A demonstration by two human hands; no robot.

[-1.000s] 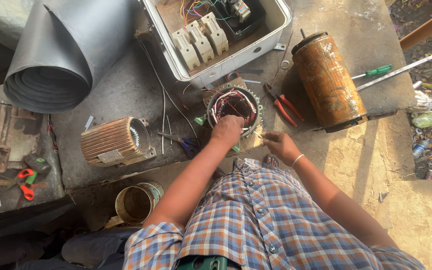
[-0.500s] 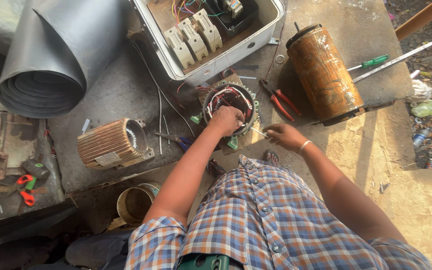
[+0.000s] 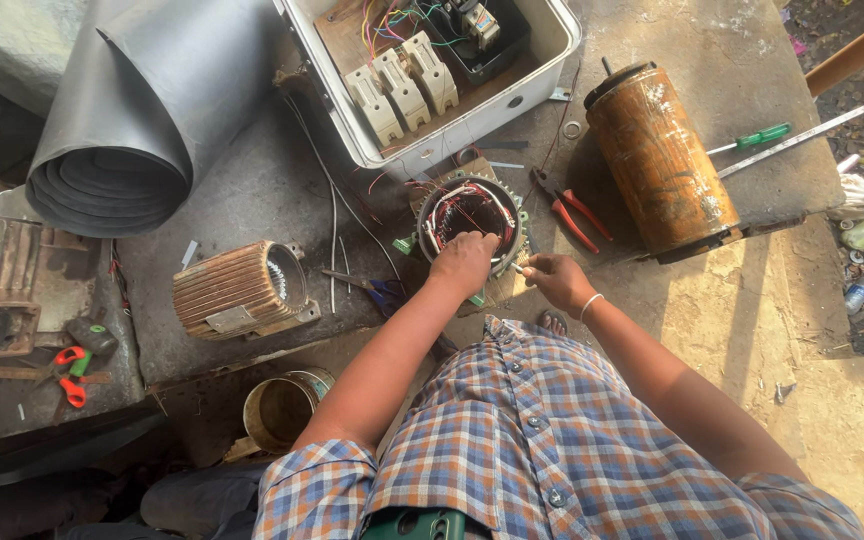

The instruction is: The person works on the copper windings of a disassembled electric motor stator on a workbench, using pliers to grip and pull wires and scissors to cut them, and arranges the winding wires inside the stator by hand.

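A big roll of grey sheet (image 3: 137,120) lies at the far left of the concrete bench (image 3: 252,190). To its right stands an open white electrical box (image 3: 432,75) with switch blocks and coloured wires, and farther right a rusty cylindrical housing (image 3: 660,160) lies on its side. A ribbed motor casing (image 3: 240,290) sits at the near left, with a tin can (image 3: 282,408) below it.

At the centre sits the motor stator (image 3: 467,215), its copper windings showing. Since a second ago the view has drawn closer, while both hands have stayed at the stator's near edge. The left hand (image 3: 464,262) rests curled on the rim, fingers pressing into the windings. The right hand (image 3: 557,280) has shifted slightly leftward toward the rim and pinches a small pale sliver (image 3: 520,268), so the winding work appears to carry on at the same spot.

Red-handled pliers (image 3: 570,208) lie just right of the stator; a green screwdriver (image 3: 752,138) lies beyond the housing.
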